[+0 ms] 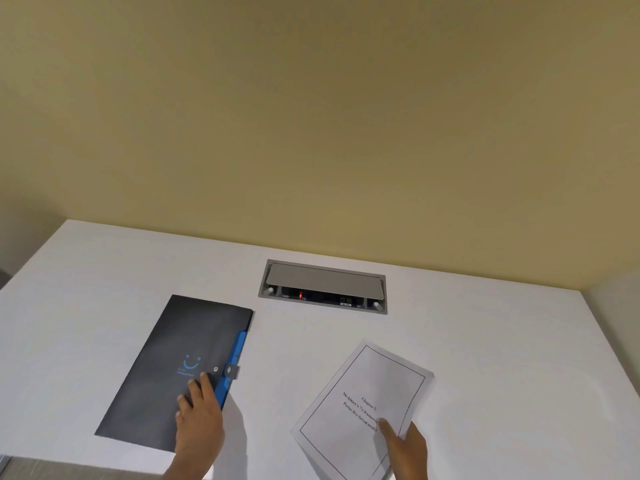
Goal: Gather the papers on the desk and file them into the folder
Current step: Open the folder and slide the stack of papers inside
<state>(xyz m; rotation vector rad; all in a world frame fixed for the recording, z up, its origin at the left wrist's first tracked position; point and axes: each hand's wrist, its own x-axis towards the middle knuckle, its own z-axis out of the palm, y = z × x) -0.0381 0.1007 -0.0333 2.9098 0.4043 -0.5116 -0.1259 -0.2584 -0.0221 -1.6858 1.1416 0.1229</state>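
left hand [199, 415] flat on folder [173, 368], right hand [405, 445] gripping papers [367, 403]

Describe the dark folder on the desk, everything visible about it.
The folder is a flat, dark grey, matte cover, plastic by its look, with a small blue smile logo and tiny blurred text. A bright blue inner edge shows along its right side, next to a grey snap tab and a round button. It lies closed and turned at an angle on the white desk, left of the stack of papers and apart from it. The left hand rests on its lower right part, fingers on the cover near the snap.
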